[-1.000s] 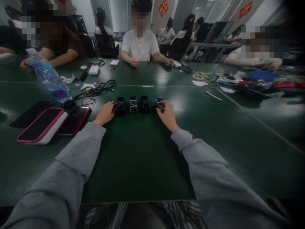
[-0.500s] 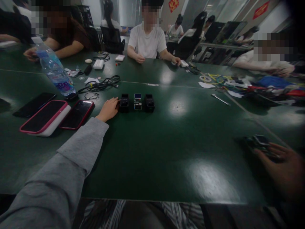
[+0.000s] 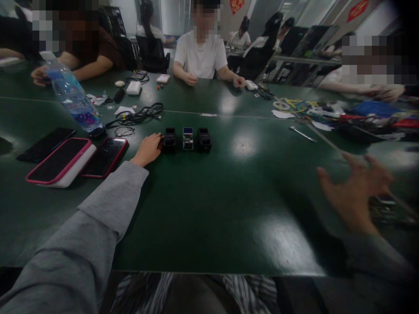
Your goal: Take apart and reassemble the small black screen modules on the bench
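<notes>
My left hand (image 3: 148, 149) lies on the green table with its fingers stretched out. Its fingertips reach the side of a small black box-shaped device (image 3: 169, 140). Right of that stand a small bare circuit-board device with a screen (image 3: 187, 139) and a second black box-shaped device (image 3: 204, 140), all in a row. My right hand (image 3: 355, 187) is over the table at the right, fingers spread and slightly blurred, with nothing in its grasp. Partly behind its wrist lies a dark electronic device (image 3: 386, 209), its details unclear.
Phones (image 3: 106, 158) and a pink-rimmed white case (image 3: 62, 161) lie left, near a tilted water bottle (image 3: 70, 93) and black cables (image 3: 140, 114). A wrench (image 3: 303, 134) and a heap of wires (image 3: 353, 115) are at right. People sit across the table (image 3: 229, 209).
My right hand has let go of the electronic device at the right and moved up and left, its fingers spreading. The left hand and the row of devices stay as they were.
</notes>
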Demonstrator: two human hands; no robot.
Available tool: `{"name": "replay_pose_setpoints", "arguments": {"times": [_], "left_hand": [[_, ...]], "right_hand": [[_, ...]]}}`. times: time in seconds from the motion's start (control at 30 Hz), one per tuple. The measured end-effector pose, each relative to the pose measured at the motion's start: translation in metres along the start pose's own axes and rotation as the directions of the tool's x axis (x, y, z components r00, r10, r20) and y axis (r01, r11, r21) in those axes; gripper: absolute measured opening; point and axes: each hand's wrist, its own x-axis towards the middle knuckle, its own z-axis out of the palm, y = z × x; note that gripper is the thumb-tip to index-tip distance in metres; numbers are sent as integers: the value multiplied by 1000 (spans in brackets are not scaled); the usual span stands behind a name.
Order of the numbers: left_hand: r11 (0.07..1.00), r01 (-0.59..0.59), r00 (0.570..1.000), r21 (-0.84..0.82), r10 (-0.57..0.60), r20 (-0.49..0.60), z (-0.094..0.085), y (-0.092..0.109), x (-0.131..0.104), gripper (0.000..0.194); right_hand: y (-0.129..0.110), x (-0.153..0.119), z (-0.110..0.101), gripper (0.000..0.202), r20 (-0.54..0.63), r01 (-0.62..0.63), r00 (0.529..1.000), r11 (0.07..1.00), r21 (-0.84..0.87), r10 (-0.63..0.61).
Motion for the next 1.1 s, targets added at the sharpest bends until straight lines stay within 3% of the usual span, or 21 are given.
{"name": "replay_pose_setpoints", "arguments": {"times": [0.03,0.1,0.17,0.23,0.33,0.4,0.53,0.6,0.87,1.0,1.1], "left_hand": [[1000,-1,1000,3,1,0,-1,0,0,46],[1000,-1,1000,6,1,3,-2,1,0,45],[1000,1,1000,4,-1,5,-3,2,-1,44],[1000,7,1000,1,-7,8,-3,3,-1,45],[1000,16,1000,1,-16,4,-3,4,-1,46],[1000,13,1000,8,-13,-5,-3,4,-1,46],[1000,1,1000,23,-1,-16,-3,4,-2,45],[1000,1,1000,23,0,-18,-3,4,-1,45],[1000,5,1000,21,-5,-19,-2,4,-1,46],[1000,6,1000,10,-6,-17,-3,5,-2,46],[1000,10,1000,-11,-10,-21,-2,4,-2,45]], "right_hand": [[-15,11,18,59,-37,-87,996,994,-65,84],[-63,31,59,57,43,-70,997,996,-48,72],[-119,46,99,54,119,70,990,997,40,-74],[-166,55,132,52,225,211,944,965,153,-242],[-198,61,158,53,319,326,853,899,292,-413],[-199,63,163,49,328,322,839,882,345,-434],[-187,65,161,38,212,185,940,920,345,-269],[-183,65,162,43,179,134,963,933,333,-202],[-177,62,167,44,317,62,929,925,374,-190],[-163,47,145,45,366,43,906,905,423,-214],[-127,25,116,46,402,59,876,886,460,-267]]}}
